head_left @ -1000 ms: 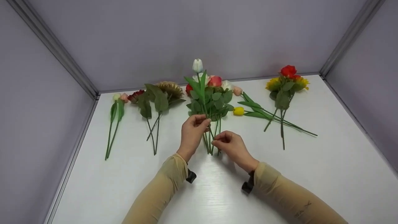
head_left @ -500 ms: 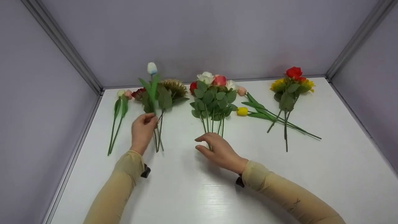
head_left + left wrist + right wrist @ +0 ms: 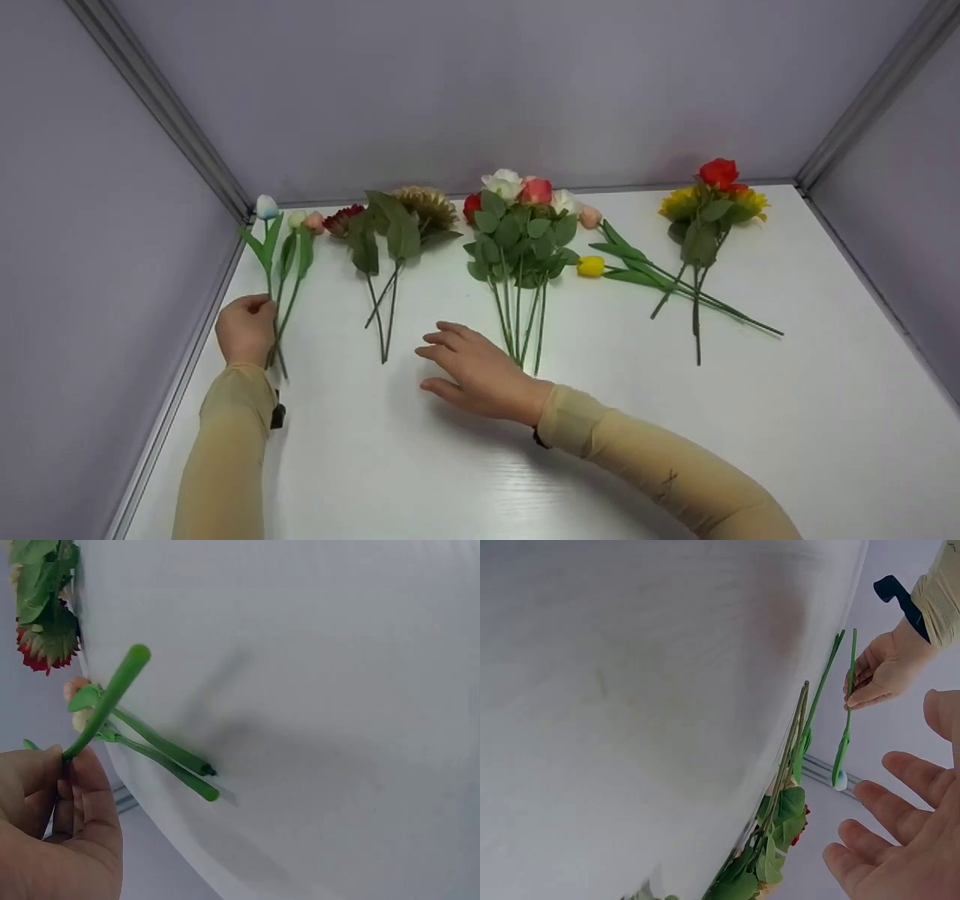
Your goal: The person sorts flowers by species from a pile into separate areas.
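A white tulip with a bluish base [image 3: 266, 207] is pinched by its green stem between the thumb and fingers of my left hand [image 3: 246, 330]. In the left wrist view the tulip's stem [image 3: 112, 699] rises above the table, apart from two stems lying below it. Those belong to a cream tulip [image 3: 296, 220] and a pink tulip [image 3: 313, 223], just right of the held one. My right hand [image 3: 480, 373] hovers over the table with fingers spread, holding nothing, near the stem ends of a rose bunch [image 3: 517, 225]. The right wrist view shows its loose fingers [image 3: 896, 814].
Dark red and tan blooms with broad leaves [image 3: 397, 225] lie left of the roses. A yellow tulip [image 3: 591, 266] and a peach tulip [image 3: 590, 217] lie to the right. Farther right is a red rose [image 3: 718, 174] with sunflowers [image 3: 679, 203]. Grey walls enclose the white table [image 3: 420, 480].
My left hand has carried the white tulip from the middle leftward, past the dark blooms, to beside the two tulips. My right hand has released the stem, opened and shifted slightly left.
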Demonstrator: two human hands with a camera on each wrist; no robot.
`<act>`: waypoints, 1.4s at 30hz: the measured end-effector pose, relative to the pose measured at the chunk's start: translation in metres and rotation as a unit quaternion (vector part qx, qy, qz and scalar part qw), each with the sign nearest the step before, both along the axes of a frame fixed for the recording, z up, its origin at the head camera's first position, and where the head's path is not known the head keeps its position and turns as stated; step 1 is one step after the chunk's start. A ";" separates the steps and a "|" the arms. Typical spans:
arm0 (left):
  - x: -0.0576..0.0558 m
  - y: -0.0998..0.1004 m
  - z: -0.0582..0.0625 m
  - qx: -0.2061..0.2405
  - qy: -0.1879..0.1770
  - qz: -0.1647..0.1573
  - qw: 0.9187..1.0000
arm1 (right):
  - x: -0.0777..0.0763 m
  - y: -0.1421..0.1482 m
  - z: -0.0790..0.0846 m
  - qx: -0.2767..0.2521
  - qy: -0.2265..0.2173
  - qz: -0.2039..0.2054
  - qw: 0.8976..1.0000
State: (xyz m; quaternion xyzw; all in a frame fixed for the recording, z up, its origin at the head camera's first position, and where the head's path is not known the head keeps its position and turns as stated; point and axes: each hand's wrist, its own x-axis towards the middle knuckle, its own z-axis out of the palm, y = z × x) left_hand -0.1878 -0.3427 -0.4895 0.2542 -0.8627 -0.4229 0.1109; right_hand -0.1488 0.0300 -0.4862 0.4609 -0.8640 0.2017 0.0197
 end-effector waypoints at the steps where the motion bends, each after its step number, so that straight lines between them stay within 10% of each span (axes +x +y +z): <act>1: 0.000 -0.002 -0.002 0.001 -0.003 0.003 1.000 | 0.001 -0.001 -0.001 0.003 0.002 0.004 1.000; 42: -0.012 0.001 -0.027 -0.096 -0.057 -0.033 0.993 | -0.004 0.018 -0.013 0.007 -0.025 0.003 1.000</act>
